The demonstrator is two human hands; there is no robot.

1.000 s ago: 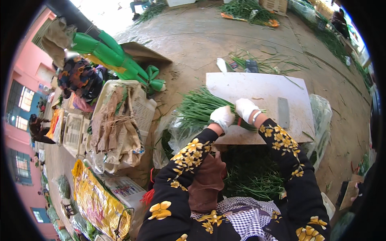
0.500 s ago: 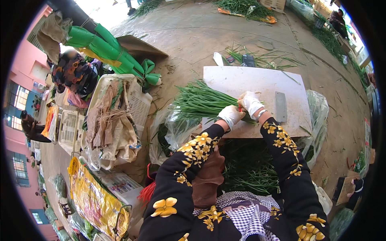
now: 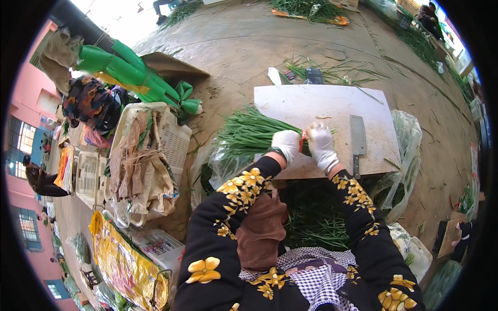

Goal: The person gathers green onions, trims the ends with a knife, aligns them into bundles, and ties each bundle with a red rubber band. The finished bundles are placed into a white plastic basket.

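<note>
A bunch of chives (image 3: 254,132), long, thin and green, lies across the left of the white board (image 3: 290,98), its loose leaves pointing left. My left hand (image 3: 287,144), in a white glove, is closed around the near side of the bunch. Just right of it, my right hand (image 3: 321,142), gloved too, pinches a red tie (image 3: 302,140) that stands across the stalks. Its fingers cover part of the tie and the stalk ends. To the right, a cleaver (image 3: 358,135) lies on the board with its dark handle toward me.
Clear plastic bags (image 3: 407,160) hang at the board's sides. More loose chives (image 3: 316,223) lie under its near edge. Beyond it are a dark box (image 3: 313,76) and scattered leaves. A crate (image 3: 176,135) draped with brown cloth stands to the left, near green rolls (image 3: 124,67).
My right hand has turned over and dropped slightly, with more red tie now showing between the hands. The left hand has shifted a little left. The cleaver's handle has come into view.
</note>
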